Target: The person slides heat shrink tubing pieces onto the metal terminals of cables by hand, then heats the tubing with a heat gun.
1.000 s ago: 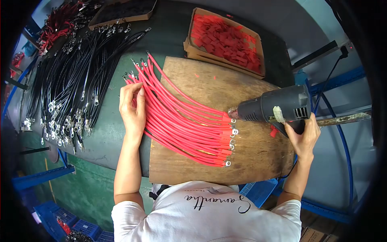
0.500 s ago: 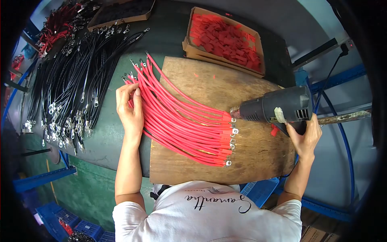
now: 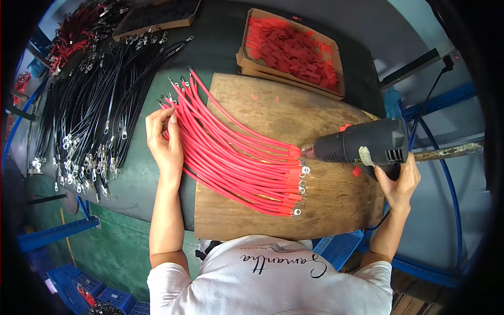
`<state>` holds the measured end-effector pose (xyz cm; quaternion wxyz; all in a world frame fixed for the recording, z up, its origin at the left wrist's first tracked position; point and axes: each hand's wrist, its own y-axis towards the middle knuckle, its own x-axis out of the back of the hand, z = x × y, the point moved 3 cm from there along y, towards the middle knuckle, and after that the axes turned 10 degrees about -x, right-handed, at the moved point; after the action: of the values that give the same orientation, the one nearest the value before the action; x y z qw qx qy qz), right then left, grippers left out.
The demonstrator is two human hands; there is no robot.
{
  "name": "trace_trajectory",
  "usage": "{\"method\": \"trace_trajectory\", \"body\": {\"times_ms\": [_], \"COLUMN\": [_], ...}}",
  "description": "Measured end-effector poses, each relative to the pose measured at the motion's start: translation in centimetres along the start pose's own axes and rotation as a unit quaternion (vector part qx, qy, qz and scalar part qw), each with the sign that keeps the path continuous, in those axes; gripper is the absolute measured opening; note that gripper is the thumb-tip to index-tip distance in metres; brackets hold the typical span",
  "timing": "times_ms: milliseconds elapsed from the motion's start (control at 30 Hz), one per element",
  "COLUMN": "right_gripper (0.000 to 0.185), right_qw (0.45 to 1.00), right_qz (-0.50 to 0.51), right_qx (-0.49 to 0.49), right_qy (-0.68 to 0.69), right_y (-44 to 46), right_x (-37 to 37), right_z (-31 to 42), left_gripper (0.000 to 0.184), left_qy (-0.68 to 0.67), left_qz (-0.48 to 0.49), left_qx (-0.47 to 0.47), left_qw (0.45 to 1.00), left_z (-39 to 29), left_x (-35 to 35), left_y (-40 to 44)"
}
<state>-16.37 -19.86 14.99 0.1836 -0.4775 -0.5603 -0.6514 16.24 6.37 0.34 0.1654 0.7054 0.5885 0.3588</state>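
Several red cables (image 3: pixel 226 152) lie side by side across a wooden board (image 3: pixel 262 110), with red sleeves and metal ring lugs at their right ends. My left hand (image 3: pixel 164 137) is at their left ends, its fingers bent against the cables; what is between the fingertips is too small to tell. In my right hand (image 3: pixel 399 181) is the handle of a black heat gun (image 3: pixel 362 142). The gun's nozzle points left, close beside the upper sleeved ends. A small red piece (image 3: pixel 357 171) lies under the gun.
Behind the board stands a cardboard box (image 3: pixel 291 79) of red sleeves. Many black cables (image 3: pixel 100 105) with ring lugs lie on the green table (image 3: pixel 142 178) at left. Farther back are red cables (image 3: pixel 79 31) and another box (image 3: pixel 157 25).
My left hand has shifted slightly left along the cable ends. The heat gun in my right hand has moved slightly downward, and another red piece now shows above it.
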Motion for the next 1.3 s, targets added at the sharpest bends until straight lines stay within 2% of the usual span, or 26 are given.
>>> {"method": "trace_trajectory", "body": {"times_ms": [533, 700, 800, 1033, 1200, 1300], "right_gripper": [0.057, 0.059, 0.058, 0.053, 0.053, 0.053], "right_qw": [1.000, 1.000, 1.000, 1.000, 1.000, 1.000], "right_qz": [0.002, 0.005, -0.001, -0.025, -0.026, -0.027], "right_qx": [0.005, 0.003, 0.005, 0.015, 0.003, -0.005], "right_qy": [0.007, 0.009, 0.008, -0.003, -0.001, 0.009], "right_y": [-0.61, -0.70, -0.66, -0.26, -0.32, -0.35], "right_x": [0.14, 0.11, 0.06, -0.31, -0.51, -0.79], "right_z": [-0.22, -0.25, -0.17, 0.13, 0.01, -0.09], "left_gripper": [0.013, 0.013, 0.012, 0.012, 0.012, 0.012], "left_qy": [0.011, -0.003, 0.013, 0.010, -0.005, 0.010], "left_qz": [-0.002, 0.001, -0.005, -0.006, -0.003, -0.003], "left_qx": [-0.023, 0.004, -0.044, -0.036, 0.004, -0.024], "left_qw": [1.000, 1.000, 0.999, 0.999, 1.000, 1.000], "left_z": [0.20, 0.12, -0.02, 0.08, 0.07, 0.27], "left_x": [-0.08, -0.17, -0.21, -0.20, -0.20, -0.24], "left_y": [-0.03, -0.07, 0.05, 0.04, -0.04, -0.07]}}
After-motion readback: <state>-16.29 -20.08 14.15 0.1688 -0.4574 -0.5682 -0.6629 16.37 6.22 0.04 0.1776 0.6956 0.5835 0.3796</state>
